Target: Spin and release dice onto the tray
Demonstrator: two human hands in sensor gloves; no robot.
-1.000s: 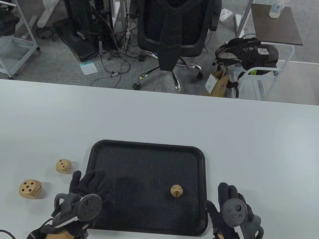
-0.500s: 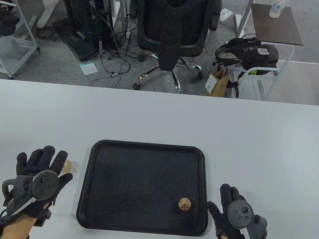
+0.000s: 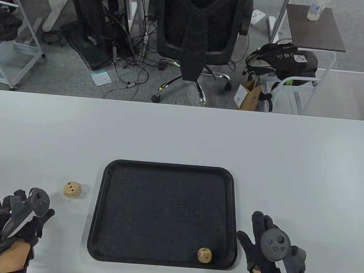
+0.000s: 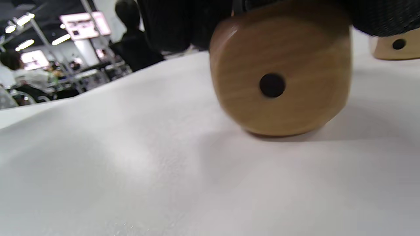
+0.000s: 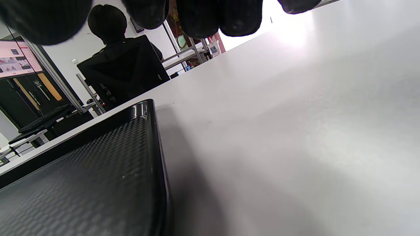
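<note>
The left hand (image 3: 19, 215) is down on the tabletop (image 3: 182, 136), out to the left of the tray (image 3: 98, 205). Its fingers are curled over a big wooden die (image 4: 279, 75). In the left wrist view the die sits right under the dark glove, with the one-dot side facing the camera and its bottom on the tabletop. From above the hand hides this die. It looks like the hand has hold of it, ready to lift.

From that hand the tray lies to the right, a little way off. So the next move, I think, is to lift the die, carry it right over the tray's rim, and spin it loose there. The left hand is the nearer one for this.

A smaller die (image 3: 72, 190) waits on the tabletop between the left hand and the tray, touching neither.

One die (image 3: 204, 254) already lies in the tray, in its near right corner.

The right hand (image 3: 268, 246) rests just beside the tray's right edge, fingers straight, holding nothing.
</note>
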